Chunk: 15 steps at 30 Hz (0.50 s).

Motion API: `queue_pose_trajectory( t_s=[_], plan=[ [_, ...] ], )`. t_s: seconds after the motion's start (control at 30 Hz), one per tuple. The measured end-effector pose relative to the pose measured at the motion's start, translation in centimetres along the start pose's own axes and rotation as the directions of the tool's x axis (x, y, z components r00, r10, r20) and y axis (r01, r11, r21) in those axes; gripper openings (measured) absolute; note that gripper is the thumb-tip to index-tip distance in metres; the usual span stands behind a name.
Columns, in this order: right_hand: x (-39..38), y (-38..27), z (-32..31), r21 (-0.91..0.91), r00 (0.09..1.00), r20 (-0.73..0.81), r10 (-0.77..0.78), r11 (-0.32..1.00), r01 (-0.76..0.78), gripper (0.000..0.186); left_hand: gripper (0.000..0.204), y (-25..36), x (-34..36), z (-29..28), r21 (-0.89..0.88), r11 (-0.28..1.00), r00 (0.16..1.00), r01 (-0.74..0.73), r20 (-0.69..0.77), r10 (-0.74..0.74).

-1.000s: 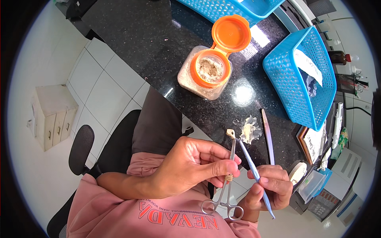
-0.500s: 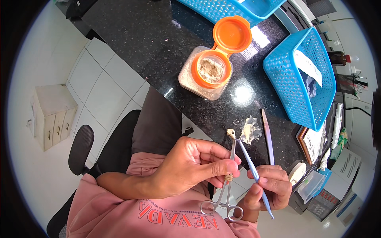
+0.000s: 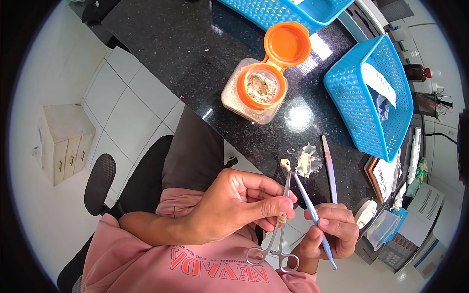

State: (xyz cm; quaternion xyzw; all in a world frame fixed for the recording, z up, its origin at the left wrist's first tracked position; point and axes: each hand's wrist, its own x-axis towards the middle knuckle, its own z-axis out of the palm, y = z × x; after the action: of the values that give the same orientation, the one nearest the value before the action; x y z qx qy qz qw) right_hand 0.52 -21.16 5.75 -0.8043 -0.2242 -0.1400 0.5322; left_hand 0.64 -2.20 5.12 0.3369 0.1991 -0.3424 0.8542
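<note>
My left hand point(image 3: 227, 207) is closed on a silver hemostat point(image 3: 279, 239), its ring handles toward my body. A small cream-coloured piece point(image 3: 285, 164) with a hole sits in the jaw tips. Beige thread or band is wound round the shanks below my thumb. My right hand point(image 3: 337, 229) pinches a slim light-blue hand tool point(image 3: 307, 198); its thin dark tip is beside the piece, and I cannot tell if they touch. Just beyond the tips, a cream paste smear point(image 3: 308, 162) lies on the black counter point(image 3: 171, 53). A purple-handled spatula point(image 3: 330, 168) lies right of it.
A square clear jar point(image 3: 233, 97) of beige powder stands with its orange lid point(image 3: 287, 44) flipped back. Blue perforated baskets stand at the far edge point(image 3: 264, 14) and right point(image 3: 347, 97). A notepad point(image 3: 383, 173) and a white round container point(image 3: 365, 213) lie to the right.
</note>
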Motion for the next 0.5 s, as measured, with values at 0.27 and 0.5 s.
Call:
queue_pose_trajectory(
  t_s=[0.27,0.5],
  plan=[
    [0.02,0.15,-0.13,-0.008,1.0,-0.007,-0.014,1.0,0.014,0.018,0.026,-0.08,0.06,-0.07,0.008,1.0,1.0,-0.014,0.007,0.014],
    [-0.08,0.07,-0.22,-0.035,1.0,0.008,0.013,0.999,-0.013,0.019,0.025,-0.31,0.15,-0.19,0.027,0.999,0.999,-0.04,0.018,0.04]
  ],
)
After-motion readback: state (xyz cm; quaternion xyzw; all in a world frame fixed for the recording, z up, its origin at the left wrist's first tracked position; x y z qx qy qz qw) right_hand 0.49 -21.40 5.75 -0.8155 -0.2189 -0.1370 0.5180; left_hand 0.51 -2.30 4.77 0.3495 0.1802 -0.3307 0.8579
